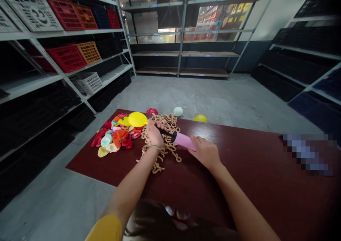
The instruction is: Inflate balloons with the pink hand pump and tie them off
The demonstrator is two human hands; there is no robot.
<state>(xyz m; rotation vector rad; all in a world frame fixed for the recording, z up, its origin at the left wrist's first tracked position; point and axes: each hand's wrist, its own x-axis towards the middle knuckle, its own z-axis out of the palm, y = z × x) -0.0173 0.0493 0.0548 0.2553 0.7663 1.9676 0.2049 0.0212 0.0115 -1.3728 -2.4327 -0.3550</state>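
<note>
A partly inflated yellow balloon (137, 119) points left from my left hand (155, 134), whose fingers close round its neck at the tip of a balloon pump (183, 140). The pump has a pink barrel and a black front part, and it lies slantwise above the table. My right hand (206, 152) is wrapped round the rear end of the pink barrel. Beneath my left hand spreads a heap of tan, curled, hook-like pieces (169, 122). To its left lies a pile of limp balloons (119, 138) in red, orange, yellow, white and mint.
The dark red-brown table (239, 184) reaches out to both sides. Past its far edge, a mint balloon (178, 111), a yellow balloon (200, 118) and a red balloon (152, 111) show by the floor. A blurred-out item (306, 154) lies at right. Shelves with crates (66, 58) line the left.
</note>
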